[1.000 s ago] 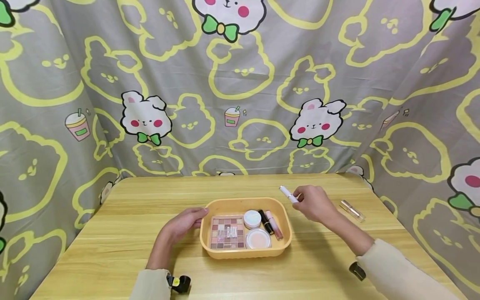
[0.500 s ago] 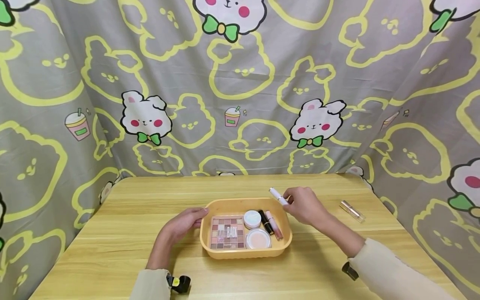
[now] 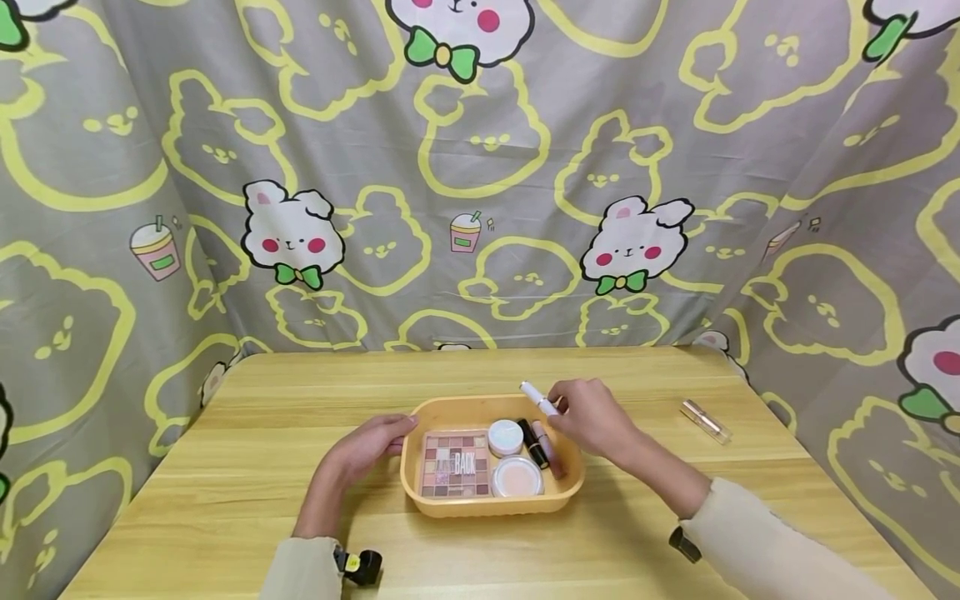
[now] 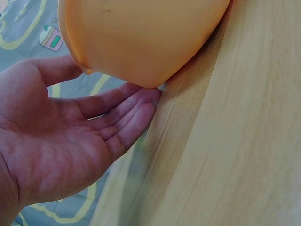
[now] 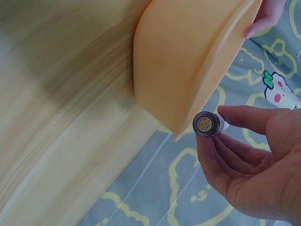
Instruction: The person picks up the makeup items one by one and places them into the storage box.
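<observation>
In the head view my left hand [image 3: 369, 447] holds the left end of an orange plastic basket [image 3: 491, 507], thumb at the rim. The left wrist view has its fingers [image 4: 123, 123] against the basket's lower outer wall. My right hand [image 3: 594, 417] pinches a slim white cosmetic tube [image 3: 538, 398] above the basket's right rim. Its round labelled end [image 5: 205, 124] faces the right wrist camera. Inside the basket lie an eyeshadow palette [image 3: 455, 465], a white round jar [image 3: 506, 437], a round powder compact [image 3: 517, 478], a black tube [image 3: 534, 445] and a partly hidden pink lip gloss [image 3: 548, 448].
A clear and gold lip gloss tube [image 3: 706, 421] lies on the wooden table [image 3: 285, 400] to the right of the basket. A grey rabbit-print curtain [image 3: 360, 167] hangs behind the table and along both sides.
My right hand has moved left with the white tube, from beside the basket to over its right rim. The left hand and the basket stay in place.
</observation>
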The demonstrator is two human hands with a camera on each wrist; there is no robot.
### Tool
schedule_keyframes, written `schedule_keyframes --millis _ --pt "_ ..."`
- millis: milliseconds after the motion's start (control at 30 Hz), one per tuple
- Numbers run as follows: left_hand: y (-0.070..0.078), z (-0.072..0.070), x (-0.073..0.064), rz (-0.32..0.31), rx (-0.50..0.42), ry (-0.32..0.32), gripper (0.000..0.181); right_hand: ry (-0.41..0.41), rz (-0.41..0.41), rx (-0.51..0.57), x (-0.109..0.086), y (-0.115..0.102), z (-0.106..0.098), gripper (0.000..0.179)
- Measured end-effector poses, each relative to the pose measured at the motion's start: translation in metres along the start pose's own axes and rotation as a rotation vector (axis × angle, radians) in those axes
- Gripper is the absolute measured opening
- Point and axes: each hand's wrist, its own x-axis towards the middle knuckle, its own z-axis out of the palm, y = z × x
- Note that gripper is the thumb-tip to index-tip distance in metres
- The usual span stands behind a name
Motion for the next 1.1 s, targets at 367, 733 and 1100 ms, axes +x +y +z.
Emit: schedule_keyframes --millis 367,733,1100 --pt "-0.002 -0.001 0.001 0.014 -0.006 -0.014 0.061 -0.033 0.012 0.036 0.0 -0.018 0.023 0.01" --pt "-0.003 -0.003 0.002 0.038 -0.019 -0.04 0.06 -0.035 -0.101 0.043 -0.002 -0.026 0.044 0.008" --pt "-0.004 -0.003 0.002 0.031 -0.016 -0.035 0.06 -0.038 -0.151 0.014 -0.007 -0.029 0.056 0.014"
